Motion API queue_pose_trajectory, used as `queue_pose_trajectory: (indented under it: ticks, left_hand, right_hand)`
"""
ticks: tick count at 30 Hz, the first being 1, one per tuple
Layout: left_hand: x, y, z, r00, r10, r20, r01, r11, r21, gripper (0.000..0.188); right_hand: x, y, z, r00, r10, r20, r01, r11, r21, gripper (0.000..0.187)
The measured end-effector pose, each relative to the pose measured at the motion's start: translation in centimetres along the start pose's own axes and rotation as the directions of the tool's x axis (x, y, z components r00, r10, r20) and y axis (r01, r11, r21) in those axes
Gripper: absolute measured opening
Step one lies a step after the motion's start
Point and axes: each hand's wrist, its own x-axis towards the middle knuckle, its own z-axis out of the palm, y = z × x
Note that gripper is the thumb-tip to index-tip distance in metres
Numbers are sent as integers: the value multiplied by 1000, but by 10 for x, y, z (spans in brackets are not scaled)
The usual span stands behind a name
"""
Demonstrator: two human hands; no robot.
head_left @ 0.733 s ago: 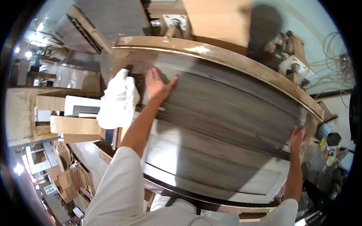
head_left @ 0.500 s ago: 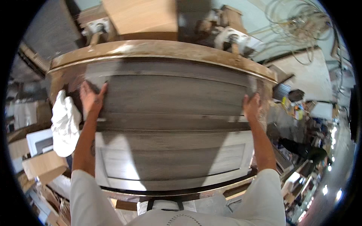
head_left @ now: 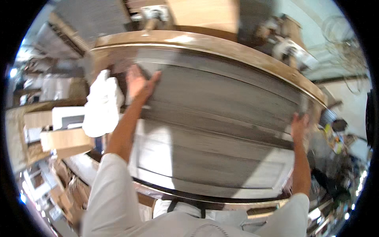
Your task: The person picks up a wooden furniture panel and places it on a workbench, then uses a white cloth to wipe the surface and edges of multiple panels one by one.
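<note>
A large grey-stained panelled door [head_left: 221, 130] lies flat on a workbench with a light wooden edge [head_left: 205, 41]. My left hand [head_left: 139, 85] rests on the door's far left part, fingers spread over its edge. My right hand [head_left: 300, 126] grips the door's right edge, fingers curled over it. Both arms in white sleeves reach from the lower edge. A white cloth [head_left: 100, 104] hangs beside the bench just left of my left forearm.
Light wooden boards and panels [head_left: 59, 138] are stacked at the left. More boards and a small machine [head_left: 156, 12] stand behind the bench. Cluttered shelves and cables sit at the right [head_left: 339, 130]. A dark apron strap shows at my chest.
The view has swung back to the left, so the door sits tilted in the picture again. Both hands stay on the same edges of the door.
</note>
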Motion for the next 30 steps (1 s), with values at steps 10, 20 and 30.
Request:
queue_pose_trajectory:
  ticks: [10,20,30]
  left_hand:
    - [5,-13,8,999,0,-35,1,1000,21,109]
    - [3,-8,4,1000,-14,-20,14,1000,1,111]
    - [13,-15,-13,985,9,174,-3,999,-36,115]
  right_hand:
    - [3,-10,2,1000,3,1,-3,999,45,75]
    - [4,1,8,1000,7,9,-8,999,42,75]
    - [1,-9,-3,992,43,116,-49,998,43,77]
